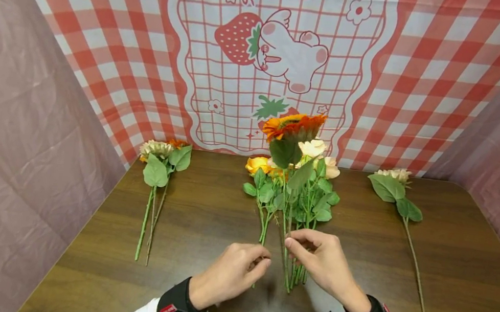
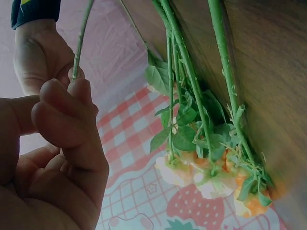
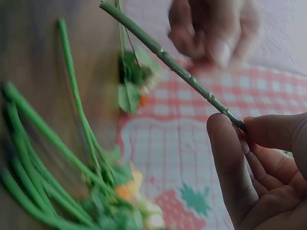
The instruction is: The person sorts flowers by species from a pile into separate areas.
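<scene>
In the head view my right hand [image 1: 323, 259] pinches the stem of a tall orange sunflower-like flower [image 1: 297, 128], held upright before the middle bunch. The right wrist view shows that bare green stem [image 3: 177, 69] between thumb and fingertip. My left hand [image 1: 234, 270] hovers just left of the stem, fingers loosely curled with nothing in them; in the left wrist view its bent fingers [image 2: 69, 124] overlap the pinching fingers behind. The middle bunch has a yellow-orange rose [image 1: 258, 165], pale peach roses [image 1: 329, 168] and green leaves, its stems lying on the table.
At the left of the brown table [image 1: 94, 262] lie a few stems with a cream flower [image 1: 156, 149] and orange blooms. A single cream flower [image 1: 393, 174] with a long stem lies at the right. Behind hangs a red checked cloth [image 1: 122, 18]; pinkish curtains flank both sides.
</scene>
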`<action>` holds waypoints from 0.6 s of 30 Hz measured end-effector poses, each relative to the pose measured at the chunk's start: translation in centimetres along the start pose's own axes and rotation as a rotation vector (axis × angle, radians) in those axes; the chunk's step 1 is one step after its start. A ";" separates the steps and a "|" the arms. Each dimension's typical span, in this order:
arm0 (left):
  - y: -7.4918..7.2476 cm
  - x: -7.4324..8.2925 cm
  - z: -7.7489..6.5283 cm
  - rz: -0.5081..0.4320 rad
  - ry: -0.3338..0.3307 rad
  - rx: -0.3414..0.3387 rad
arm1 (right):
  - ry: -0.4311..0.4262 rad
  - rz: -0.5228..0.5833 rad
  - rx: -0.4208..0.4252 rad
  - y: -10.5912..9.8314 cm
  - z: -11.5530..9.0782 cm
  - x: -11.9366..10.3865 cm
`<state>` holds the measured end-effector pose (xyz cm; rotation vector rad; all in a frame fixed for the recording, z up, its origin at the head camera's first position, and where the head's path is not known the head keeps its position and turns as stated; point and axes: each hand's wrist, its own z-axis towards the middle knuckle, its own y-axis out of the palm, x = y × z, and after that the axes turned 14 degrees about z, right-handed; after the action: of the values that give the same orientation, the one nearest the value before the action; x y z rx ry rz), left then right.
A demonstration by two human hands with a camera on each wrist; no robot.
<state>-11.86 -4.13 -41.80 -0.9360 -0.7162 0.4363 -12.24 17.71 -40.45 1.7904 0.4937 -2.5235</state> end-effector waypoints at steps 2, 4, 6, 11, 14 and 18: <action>-0.1 0.0 0.0 0.007 0.000 0.004 | -0.001 -0.036 0.047 -0.9 0.1 -0.2; -0.1 0.0 0.0 0.013 0.002 0.011 | -0.003 -0.071 0.099 -2.0 0.2 -0.5; -0.1 0.0 -0.1 0.014 0.003 0.017 | -0.021 -0.115 0.159 -3.1 0.4 -0.7; -0.2 0.0 -0.2 0.018 0.003 0.023 | -0.084 -0.236 0.294 -6.2 0.8 -0.6; -0.2 -0.1 -0.2 0.018 0.002 0.019 | -0.080 -0.331 0.347 -8.7 0.8 -0.6; -0.1 -0.2 -0.3 0.018 0.007 0.012 | -0.007 -0.463 0.367 -12.6 0.2 -0.3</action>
<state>-11.75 -4.48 -41.93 -0.9330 -0.6985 0.4530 -14.67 29.61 -36.93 1.9694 0.5242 -3.1058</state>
